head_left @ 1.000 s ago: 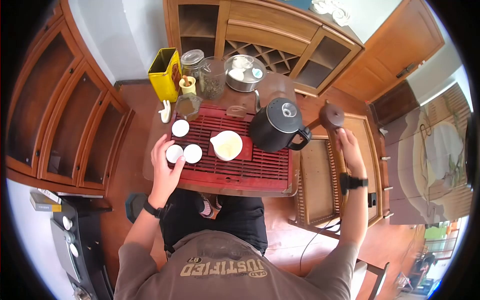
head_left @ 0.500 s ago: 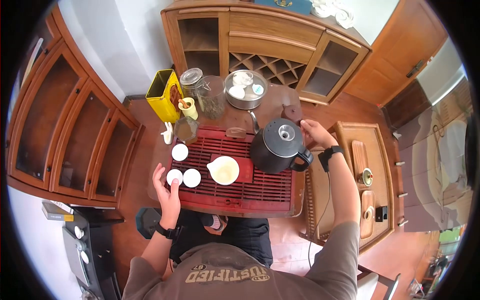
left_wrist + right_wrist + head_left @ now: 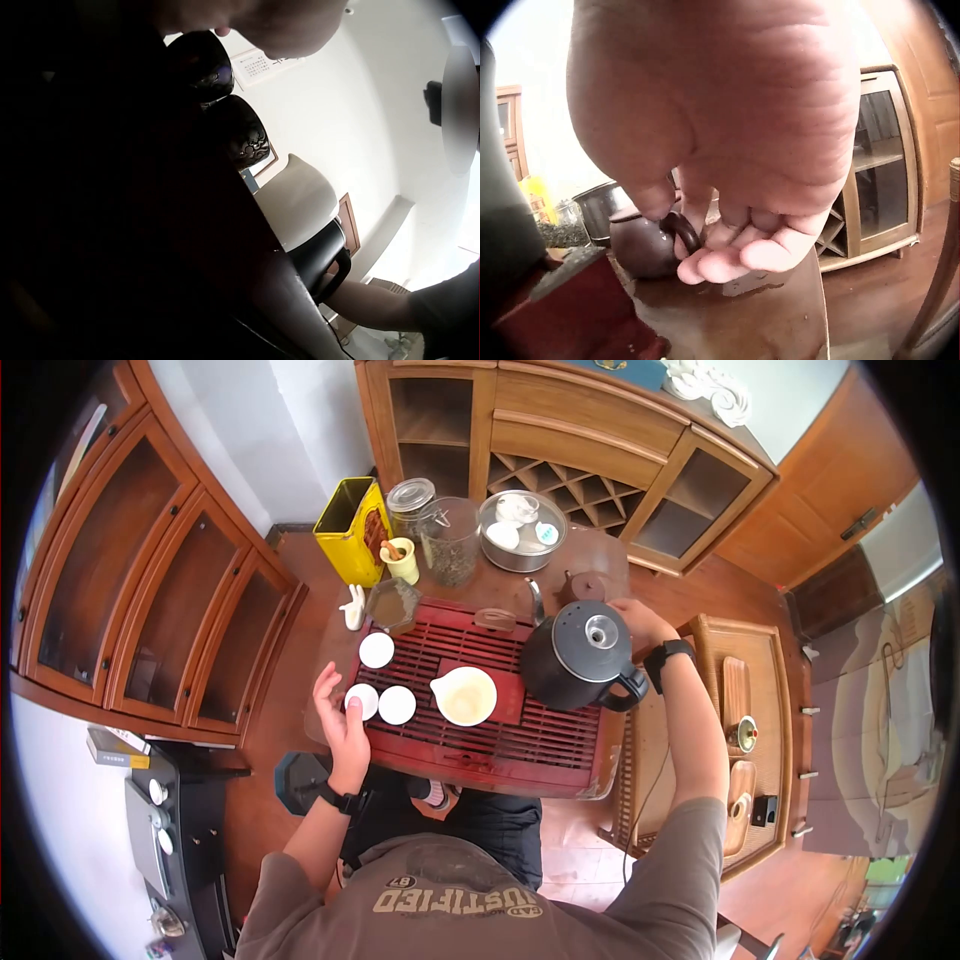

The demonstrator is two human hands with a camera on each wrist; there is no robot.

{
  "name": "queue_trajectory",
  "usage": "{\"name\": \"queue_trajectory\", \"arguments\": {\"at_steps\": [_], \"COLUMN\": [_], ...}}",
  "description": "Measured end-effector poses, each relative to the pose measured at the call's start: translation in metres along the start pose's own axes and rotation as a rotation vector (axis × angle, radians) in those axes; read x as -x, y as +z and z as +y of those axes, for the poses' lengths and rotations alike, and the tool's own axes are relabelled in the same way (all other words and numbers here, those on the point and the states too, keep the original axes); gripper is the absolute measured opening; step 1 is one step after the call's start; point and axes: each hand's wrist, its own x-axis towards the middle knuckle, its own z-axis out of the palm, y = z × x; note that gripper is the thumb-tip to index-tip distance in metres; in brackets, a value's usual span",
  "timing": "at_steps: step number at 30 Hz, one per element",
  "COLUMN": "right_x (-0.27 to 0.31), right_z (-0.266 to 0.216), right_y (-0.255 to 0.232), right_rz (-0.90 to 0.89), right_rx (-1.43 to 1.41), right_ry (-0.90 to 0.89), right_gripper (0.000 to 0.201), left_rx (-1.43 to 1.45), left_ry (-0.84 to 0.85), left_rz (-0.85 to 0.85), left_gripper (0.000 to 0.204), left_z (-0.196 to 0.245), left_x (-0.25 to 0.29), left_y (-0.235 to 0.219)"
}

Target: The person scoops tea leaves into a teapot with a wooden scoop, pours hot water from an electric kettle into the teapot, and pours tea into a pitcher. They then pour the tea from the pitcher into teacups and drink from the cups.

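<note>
My right hand (image 3: 645,622) reaches past the black kettle (image 3: 580,650). In the right wrist view, its thumb and finger pinch the looped handle of a small brown teapot (image 3: 641,244), which stands on the table behind the kettle. My left hand (image 3: 345,725) rests by the tray's left edge, fingers extended, its thumb overlapping a small white-lined teacup (image 3: 366,703). Next to that are a second teacup (image 3: 397,705) and a third teacup (image 3: 376,650). In the left wrist view a cup's outside (image 3: 244,131) looks dark and patterned. A white pitcher (image 3: 468,697) holds pale yellow liquid.
The red slatted tea tray (image 3: 480,760) covers much of the table. Behind it stand a yellow tin (image 3: 345,550), a glass jar of dark leaves (image 3: 450,550) and a metal pan (image 3: 523,545) with white cups. To the right is a wicker side table (image 3: 775,660).
My right hand has carried the brown teapot from above the wicker side table left to the table behind the kettle. The left hand has stayed beside the cups.
</note>
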Motion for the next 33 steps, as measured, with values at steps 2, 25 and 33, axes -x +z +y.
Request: {"name": "queue_trajectory", "arguments": {"at_steps": [2,25,33], "right_x": [0.01,0.288,0.248], "right_z": [-0.005,-0.122,-0.168], "right_y": [0.0,0.229,0.272], "right_rz": [0.07,0.761,0.515], "right_rx": [0.014,-0.632,-0.414], "right_ry": [-0.005,-0.118,-0.36], "right_gripper": [0.041,0.019,0.066], "left_rx": [-0.018,-0.107,-0.095], "left_ry": [0.016,0.157,0.176], "left_rz": [-0.003,0.0,-0.003], "left_gripper": [0.04,0.044,0.044], "left_z": [-0.001,-0.007,-0.012], "left_x": [0.0,-0.002,-0.001], "left_y": [0.001,0.003,0.003]}}
